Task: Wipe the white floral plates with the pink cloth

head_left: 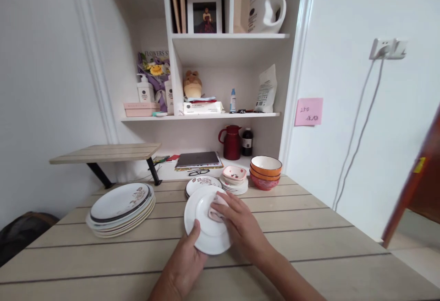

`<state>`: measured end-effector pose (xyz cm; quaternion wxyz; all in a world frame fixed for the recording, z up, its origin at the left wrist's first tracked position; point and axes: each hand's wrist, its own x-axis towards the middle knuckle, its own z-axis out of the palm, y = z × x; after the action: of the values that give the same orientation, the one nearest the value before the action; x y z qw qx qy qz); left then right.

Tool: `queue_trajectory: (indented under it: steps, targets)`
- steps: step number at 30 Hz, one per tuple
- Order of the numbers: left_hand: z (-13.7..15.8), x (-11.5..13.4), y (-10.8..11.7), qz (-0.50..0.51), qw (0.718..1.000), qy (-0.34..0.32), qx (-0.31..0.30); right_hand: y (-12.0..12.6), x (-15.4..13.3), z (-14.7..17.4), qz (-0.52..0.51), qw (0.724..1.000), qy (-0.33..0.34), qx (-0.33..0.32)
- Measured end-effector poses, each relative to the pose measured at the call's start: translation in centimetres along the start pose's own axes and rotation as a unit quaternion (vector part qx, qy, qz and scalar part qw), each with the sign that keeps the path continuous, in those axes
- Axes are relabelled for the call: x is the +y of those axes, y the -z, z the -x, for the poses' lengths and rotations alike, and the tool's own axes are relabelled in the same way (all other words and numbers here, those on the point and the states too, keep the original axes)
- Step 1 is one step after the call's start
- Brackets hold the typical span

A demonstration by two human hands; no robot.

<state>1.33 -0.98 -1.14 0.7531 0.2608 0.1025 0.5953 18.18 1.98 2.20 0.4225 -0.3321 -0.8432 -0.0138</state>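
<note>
A white plate (202,227) is held tilted above the table, its plain face toward me. My left hand (187,259) grips its lower left rim, thumb on top and the other fingers hidden beneath. In my right hand (239,225) is a pale, crumpled cloth (216,209), pressed against the plate's right side. Just behind the held plate lies a small stack of flower-patterned plates (204,182). To the left stands a taller stack of larger plates (118,202), the top one with a brown flower print.
Small square dishes (234,173) rest on little white plates (237,188). Orange and red bowls (265,172) are stacked to their right. Behind are a laptop (197,158), glasses (198,172), a red jug (231,143) and a dark bottle (247,142). A raised wooden shelf (106,152) stands at the left.
</note>
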Motion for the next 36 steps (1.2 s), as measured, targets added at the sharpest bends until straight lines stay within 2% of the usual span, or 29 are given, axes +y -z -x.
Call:
queue_trajectory:
  steps: [4, 8, 11, 14, 17, 19, 23, 26, 29, 31, 34, 36]
  targets:
    - [-0.4, 0.5, 1.1, 0.034, 0.999, -0.011, -0.009, -0.6, -1.9, 0.1, -0.002, 0.998, 0.041, -0.042]
    - [-0.4, 0.4, 1.0, 0.041, 0.999, -0.014, 0.005, -0.8, -2.5, -0.2, 0.024, 0.998, 0.046, -0.032]
    - [-0.1, -0.1, 0.2, 0.02, 0.999, 0.043, -0.016, -0.3, -1.1, -0.6, 0.046, 0.999, 0.002, 0.0]
    - [0.4, -0.5, -0.5, -0.029, 0.992, 0.119, 0.004, 0.5, 1.0, -0.5, 0.038, 0.997, -0.068, 0.026]
    - [0.8, -0.7, -0.7, -0.048, 0.99, 0.13, 0.027, 1.1, 2.5, -0.1, 0.006, 0.99, -0.129, 0.057]
    - [0.7, -0.6, -0.8, -0.042, 0.993, 0.11, 0.029, 1.2, 2.6, 0.1, -0.011, 0.989, -0.135, 0.059]
    - [0.3, -0.1, -1.1, -0.011, 0.999, 0.033, 0.026, 0.7, 0.6, 0.3, -0.029, 0.997, -0.075, 0.01]
    - [0.2, 0.7, -1.2, 0.017, 0.998, -0.006, 0.055, 0.0, -2.0, 0.4, -0.028, 0.998, -0.01, -0.053]
    - [0.3, 1.2, -0.9, 0.029, 0.995, 0.014, 0.091, -0.5, -4.1, 0.4, -0.013, 0.991, 0.037, -0.126]
    - [0.4, 1.2, -0.6, 0.032, 0.994, 0.032, 0.097, -0.6, -4.6, 0.3, -0.004, 0.987, 0.057, -0.153]
    - [0.2, 0.8, -0.3, 0.024, 0.996, 0.004, 0.086, -0.8, -3.6, 0.1, 0.0, 0.988, 0.061, -0.144]
    - [0.0, 0.3, -0.5, 0.015, 0.998, -0.02, 0.066, -0.9, -2.2, 0.1, -0.003, 0.996, 0.038, -0.086]
